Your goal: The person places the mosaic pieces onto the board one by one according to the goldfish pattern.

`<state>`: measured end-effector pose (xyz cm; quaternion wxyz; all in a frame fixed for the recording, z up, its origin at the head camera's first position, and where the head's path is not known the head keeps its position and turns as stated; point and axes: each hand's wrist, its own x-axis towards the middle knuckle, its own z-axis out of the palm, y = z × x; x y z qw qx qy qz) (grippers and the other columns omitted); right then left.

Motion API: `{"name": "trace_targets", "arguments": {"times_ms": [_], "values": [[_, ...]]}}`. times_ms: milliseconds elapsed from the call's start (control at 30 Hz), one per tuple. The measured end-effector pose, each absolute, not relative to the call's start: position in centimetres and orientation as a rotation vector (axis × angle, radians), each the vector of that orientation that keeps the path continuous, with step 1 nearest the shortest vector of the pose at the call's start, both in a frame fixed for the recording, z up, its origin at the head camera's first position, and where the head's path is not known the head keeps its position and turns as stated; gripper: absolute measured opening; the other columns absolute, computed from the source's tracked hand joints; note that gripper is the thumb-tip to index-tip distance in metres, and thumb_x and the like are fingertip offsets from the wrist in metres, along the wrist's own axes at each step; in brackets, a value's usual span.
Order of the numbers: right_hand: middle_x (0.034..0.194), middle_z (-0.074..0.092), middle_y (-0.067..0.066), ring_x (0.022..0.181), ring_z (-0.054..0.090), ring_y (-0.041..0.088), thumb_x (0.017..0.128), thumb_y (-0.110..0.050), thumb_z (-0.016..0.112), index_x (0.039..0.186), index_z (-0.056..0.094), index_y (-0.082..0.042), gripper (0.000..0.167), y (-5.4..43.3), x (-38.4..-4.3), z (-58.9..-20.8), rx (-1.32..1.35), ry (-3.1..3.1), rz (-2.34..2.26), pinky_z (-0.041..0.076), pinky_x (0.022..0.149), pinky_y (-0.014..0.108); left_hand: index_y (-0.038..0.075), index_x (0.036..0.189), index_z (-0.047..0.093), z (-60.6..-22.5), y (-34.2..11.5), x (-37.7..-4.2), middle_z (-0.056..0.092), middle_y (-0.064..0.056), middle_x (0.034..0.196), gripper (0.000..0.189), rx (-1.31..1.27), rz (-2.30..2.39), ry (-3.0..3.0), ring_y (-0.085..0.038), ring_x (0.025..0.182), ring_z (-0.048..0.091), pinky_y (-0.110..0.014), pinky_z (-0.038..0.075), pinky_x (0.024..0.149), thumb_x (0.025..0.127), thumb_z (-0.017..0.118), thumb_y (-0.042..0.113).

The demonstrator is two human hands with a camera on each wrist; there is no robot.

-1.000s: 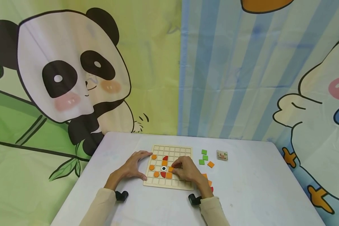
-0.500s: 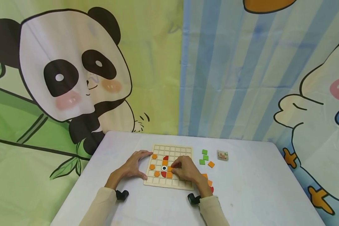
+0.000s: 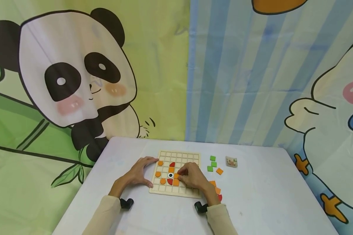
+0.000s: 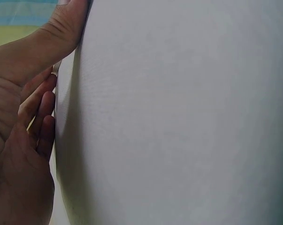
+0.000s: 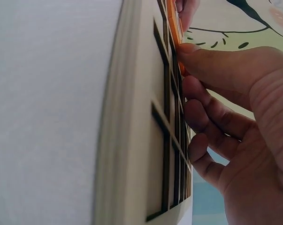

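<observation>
A pale wooden grid board [image 3: 183,192] lies on the white table. Along its left edge rests my left hand [image 3: 136,173], thumb and forefinger spread against the near and far corners. Over the middle of the board, my right hand [image 3: 192,176] pinches an orange square tile [image 3: 176,176] between thumb and fingers, right of a white round piece with a black ring [image 3: 170,175]. Around these sit orange round pieces [image 3: 158,174], red quarter-round pieces [image 3: 172,164] and another orange square [image 3: 176,182]. In the right wrist view, the thumb [image 5: 216,63] presses near the orange tile; its underside is hidden.
Right of the board lie green square tiles [image 3: 213,164], an orange square [image 3: 219,171] and a small patterned card [image 3: 231,162]. More orange and red pieces [image 3: 217,190] lie partly behind my right wrist. A printed curtain [image 3: 164,81] hangs behind the table.
My right hand has edged slightly left with the orange square tile, close to the ringed round piece. My left hand stays at the board's edge.
</observation>
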<state>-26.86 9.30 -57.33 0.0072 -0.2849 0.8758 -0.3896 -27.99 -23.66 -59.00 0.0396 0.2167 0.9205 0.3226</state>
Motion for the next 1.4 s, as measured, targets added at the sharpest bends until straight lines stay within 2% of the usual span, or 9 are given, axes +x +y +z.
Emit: {"name": "trace_targets", "arguments": {"times_ms": [233,600,733,1000,1200,1267,1400], "values": [[0.100,0.083,0.005,0.087,0.073,0.008,0.094,-0.009,0.085,0.108,0.085,-0.004,0.016,9.1,-26.8,-57.5,-0.880,2.693,-1.250,0.062,0.078,0.025,0.019,0.162,0.054,-59.0,-24.1,-27.7,0.056,-0.009,0.161,0.128,0.666,0.986,2.826,-0.035,0.143,0.050,-0.067,0.042,0.123,0.050,0.110,0.048],[0.100,0.080,0.006,0.089,0.071,0.018,0.093,-0.008,0.086,0.109,0.085,-0.002,0.018,10.8,-26.2,-56.2,-0.871,2.744,-1.329,0.061,0.080,0.029,0.019,0.161,0.054,-59.3,-23.9,-27.4,0.055,-0.008,0.162,0.126,0.652,1.038,2.808,-0.036,0.144,0.050,-0.068,0.041,0.124,0.051,0.110,0.047],[0.100,0.080,0.004,0.090,0.069,0.018,0.093,-0.009,0.086,0.110,0.085,-0.003,0.018,12.1,-26.1,-56.2,-0.800,2.766,-1.341,0.059,0.081,0.030,0.020,0.162,0.054,-59.6,-23.7,-27.1,0.055,-0.008,0.161,0.126,0.655,1.031,2.807,-0.036,0.143,0.050,-0.068,0.041,0.124,0.052,0.109,0.048],[0.106,0.082,0.008,0.093,0.069,0.025,0.091,-0.008,0.088,0.108,0.085,-0.004,0.018,15.7,-26.7,-55.5,-0.667,2.853,-1.389,0.058,0.086,0.047,0.021,0.162,0.054,-59.0,-23.5,-27.3,0.055,-0.007,0.161,0.127,0.626,1.042,2.796,-0.037,0.146,0.049,-0.068,0.039,0.125,0.050,0.110,0.043],[0.100,0.081,0.007,0.091,0.072,0.024,0.087,-0.007,0.091,0.106,0.086,-0.003,0.021,18.3,-26.9,-55.9,-0.532,2.953,-1.360,0.063,0.084,0.045,0.022,0.162,0.054,-59.1,-23.4,-27.6,0.055,-0.007,0.161,0.126,0.618,1.015,2.799,-0.036,0.146,0.049,-0.067,0.041,0.125,0.051,0.110,0.045],[0.099,0.081,0.008,0.091,0.072,0.024,0.085,-0.008,0.093,0.106,0.086,-0.003,0.023,19.1,-27.0,-56.0,-0.478,2.995,-1.331,0.060,0.087,0.046,0.022,0.162,0.054,-59.2,-23.4,-27.7,0.055,-0.006,0.161,0.126,0.615,1.010,2.802,-0.035,0.146,0.049,-0.067,0.041,0.125,0.051,0.110,0.045],[0.098,0.081,0.010,0.090,0.071,0.025,0.081,-0.010,0.096,0.107,0.086,-0.003,0.029,20.6,-27.2,-56.1,-0.353,3.046,-1.281,0.055,0.082,0.039,0.021,0.161,0.055,-59.0,-23.4,-27.8,0.055,-0.007,0.161,0.127,0.617,1.029,2.802,-0.035,0.145,0.049,-0.067,0.041,0.125,0.050,0.111,0.042]]}}
